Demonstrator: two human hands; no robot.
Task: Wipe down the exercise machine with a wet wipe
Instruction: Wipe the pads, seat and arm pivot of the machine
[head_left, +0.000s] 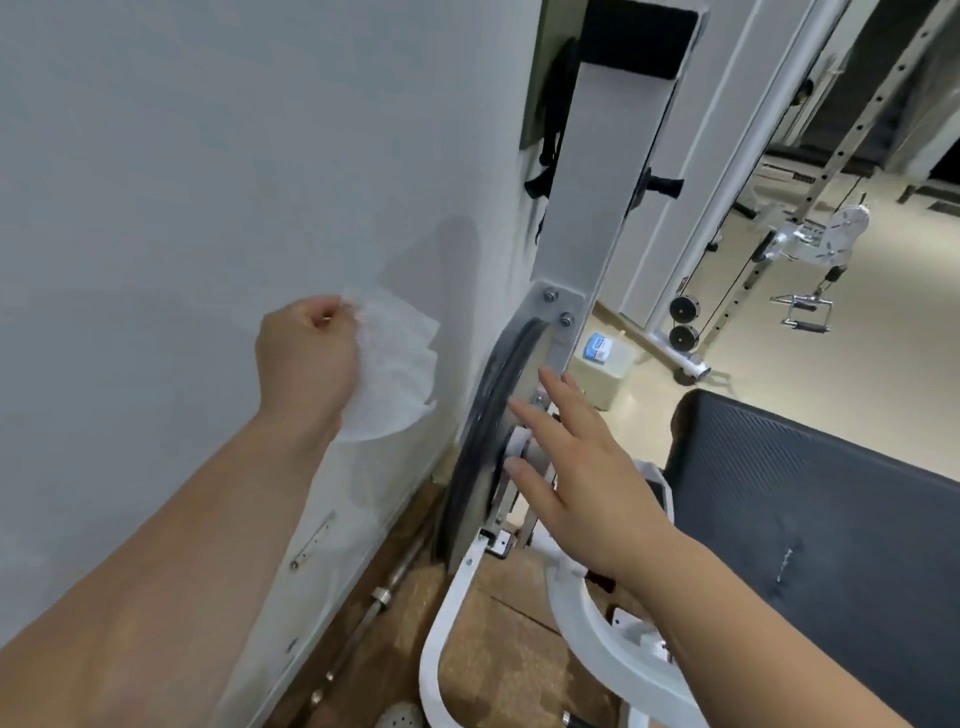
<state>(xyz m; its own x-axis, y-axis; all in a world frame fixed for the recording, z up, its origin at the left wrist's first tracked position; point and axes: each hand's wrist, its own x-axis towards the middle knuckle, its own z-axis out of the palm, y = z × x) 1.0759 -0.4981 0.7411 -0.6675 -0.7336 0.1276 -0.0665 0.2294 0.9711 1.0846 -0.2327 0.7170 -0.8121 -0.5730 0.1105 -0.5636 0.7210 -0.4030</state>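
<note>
Two hands at the exercise machine (587, 208): left hand (306, 358) pinches the wet wipe (397, 364) in the air near the wall, right hand (576, 467) spread on the pulley wheel (493, 415); wiping apparently mostly ahead.

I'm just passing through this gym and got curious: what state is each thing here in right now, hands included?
left hand, raised, grips the wet wipe.
wet wipe, crumpled, hanging from that hand, not on the exercise machine.
right hand, open, fingers spread at the pulley wheel.
pulley wheel, upright, black cable in its groove.
jug, upright on the floor.
</note>
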